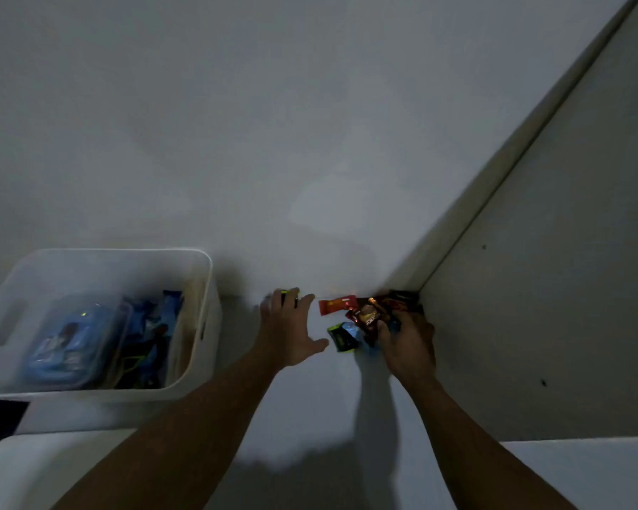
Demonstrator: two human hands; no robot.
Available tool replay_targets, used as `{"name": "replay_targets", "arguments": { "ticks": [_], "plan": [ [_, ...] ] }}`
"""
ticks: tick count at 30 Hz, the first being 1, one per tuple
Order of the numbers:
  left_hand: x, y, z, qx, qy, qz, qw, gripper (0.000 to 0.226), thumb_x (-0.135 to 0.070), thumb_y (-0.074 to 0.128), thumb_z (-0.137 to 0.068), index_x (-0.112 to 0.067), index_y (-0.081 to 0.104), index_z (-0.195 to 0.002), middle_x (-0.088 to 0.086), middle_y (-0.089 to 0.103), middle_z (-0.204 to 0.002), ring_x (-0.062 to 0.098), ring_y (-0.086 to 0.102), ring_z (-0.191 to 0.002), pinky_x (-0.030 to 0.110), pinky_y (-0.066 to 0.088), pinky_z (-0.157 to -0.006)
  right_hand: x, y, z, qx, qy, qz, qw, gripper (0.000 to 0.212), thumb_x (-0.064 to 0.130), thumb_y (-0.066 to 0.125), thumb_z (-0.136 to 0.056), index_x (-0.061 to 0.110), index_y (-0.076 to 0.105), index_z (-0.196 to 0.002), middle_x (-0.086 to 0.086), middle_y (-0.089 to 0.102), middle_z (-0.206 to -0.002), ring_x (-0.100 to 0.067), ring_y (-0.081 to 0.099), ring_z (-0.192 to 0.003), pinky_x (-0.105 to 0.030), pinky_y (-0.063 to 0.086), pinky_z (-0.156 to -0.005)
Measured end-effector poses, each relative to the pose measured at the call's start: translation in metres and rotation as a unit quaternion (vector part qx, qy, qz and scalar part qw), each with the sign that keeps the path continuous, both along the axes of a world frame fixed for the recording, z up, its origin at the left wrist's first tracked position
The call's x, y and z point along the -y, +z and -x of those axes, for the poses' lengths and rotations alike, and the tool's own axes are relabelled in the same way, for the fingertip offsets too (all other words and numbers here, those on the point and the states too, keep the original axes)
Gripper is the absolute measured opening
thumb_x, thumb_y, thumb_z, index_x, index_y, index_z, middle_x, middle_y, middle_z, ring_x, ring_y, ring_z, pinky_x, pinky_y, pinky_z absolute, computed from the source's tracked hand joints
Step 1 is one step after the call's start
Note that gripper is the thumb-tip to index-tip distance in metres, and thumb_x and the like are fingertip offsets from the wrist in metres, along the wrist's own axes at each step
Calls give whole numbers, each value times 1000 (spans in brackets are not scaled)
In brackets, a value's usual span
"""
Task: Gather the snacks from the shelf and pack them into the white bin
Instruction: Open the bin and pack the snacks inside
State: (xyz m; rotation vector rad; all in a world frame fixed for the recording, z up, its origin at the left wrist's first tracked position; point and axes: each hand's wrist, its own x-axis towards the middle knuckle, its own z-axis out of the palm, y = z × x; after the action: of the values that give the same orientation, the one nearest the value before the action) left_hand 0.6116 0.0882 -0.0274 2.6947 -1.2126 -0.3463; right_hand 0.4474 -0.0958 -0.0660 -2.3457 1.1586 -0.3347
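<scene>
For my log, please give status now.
Left grip open, touching green snack. Right grip holds brown packet. Orange packet loose on shelf. Bin left, unblocked.

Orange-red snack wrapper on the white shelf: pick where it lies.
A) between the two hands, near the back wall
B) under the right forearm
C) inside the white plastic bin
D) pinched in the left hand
A: the orange-red snack wrapper lies on the white shelf between the left hand and the right hand, which grips dark red packets, well outside the white plastic bin.
</scene>
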Motion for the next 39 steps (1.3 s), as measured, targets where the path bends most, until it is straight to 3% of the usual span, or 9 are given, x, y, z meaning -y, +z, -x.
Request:
{"name": "replay_targets", "arguments": {
  "ticks": [4,7,12,15,20,24,28,33,39],
  "plan": [
    [20,-26,0,-38,41,-50,997,118,-83,61,-60,-28,15,-154,8,8,-163,43,-1,-147,67,10,-111,21,-19,1,-30,21,48,998,57,58,53,-82,28,51,-131,-4,44,-141,-29,44,-126,-44,42,-102],
    [30,-43,-6,-73,73,-52,993,129,-89,59,-55,-32,1,-155,7,-7,-164,44,-12,-147,70,-3,-111,32,-30,-11,-28,28,48,998,59,62,54,-81,28,52,-129,-5,40,-144,-29,41,-130,-45,41,-104],
    [45,-72,4,-88,102,-2,991,137,-93,59,-41,-31,9,-153,7,13,-159,37,12,-146,66,18,-112,42,-49,-24,-70,9,27,997,72,69,57,-81,25,47,-138,-12,33,-153,-34,26,-142,-46,29,-115],
    [47,-86,11,-69,72,26,995,136,-93,59,-39,-28,17,-150,3,27,-153,32,24,-142,57,26,-109,43,-54,-27,-59,33,40,997,67,73,50,-81,31,51,-133,-3,46,-144,-29,37,-136,-45,31,-113],
    [52,-91,12,-18,-30,60,998,133,-91,63,-41,-27,26,-151,1,32,-149,30,29,-137,59,24,-109,20,-59,-25,-77,66,17,995,75,77,49,-78,39,36,-141,1,38,-148,-27,36,-133,-48,37,-103],
    [55,-93,3,-3,-122,78,989,126,-94,59,-48,-25,33,-151,1,22,-159,31,15,-148,57,14,-114,26,-60,-25,-36,34,55,997,83,77,45,-78,30,38,-146,-8,33,-153,-32,27,-142,-53,31,-111],
    [62,-98,1,1,-174,44,984,123,-98,48,-53,-28,30,-153,1,14,-163,30,4,-151,59,7,-116,37,-66,-32,-1,29,3,1000,89,79,46,-78,25,33,-148,-7,30,-157,-29,23,-147,-52,27,-116],
    [64,-109,0,15,-177,30,984,114,-97,45,-57,-26,41,-147,1,34,-155,33,21,-147,63,18,-109,33,-68,-32,-32,33,21,999,82,78,49,-78,27,38,-142,-3,45,-142,-27,37,-134,-51,35,-108],
    [51,-117,-7,54,-146,71,985,84,-76,57,-72,-26,51,-139,3,44,-147,34,36,-138,62,24,-107,28,-65,-26,-28,110,-30,993,90,80,54,-72,43,25,-149,4,43,-136,-28,32,-136,-60,29,-107]
  ]
}}
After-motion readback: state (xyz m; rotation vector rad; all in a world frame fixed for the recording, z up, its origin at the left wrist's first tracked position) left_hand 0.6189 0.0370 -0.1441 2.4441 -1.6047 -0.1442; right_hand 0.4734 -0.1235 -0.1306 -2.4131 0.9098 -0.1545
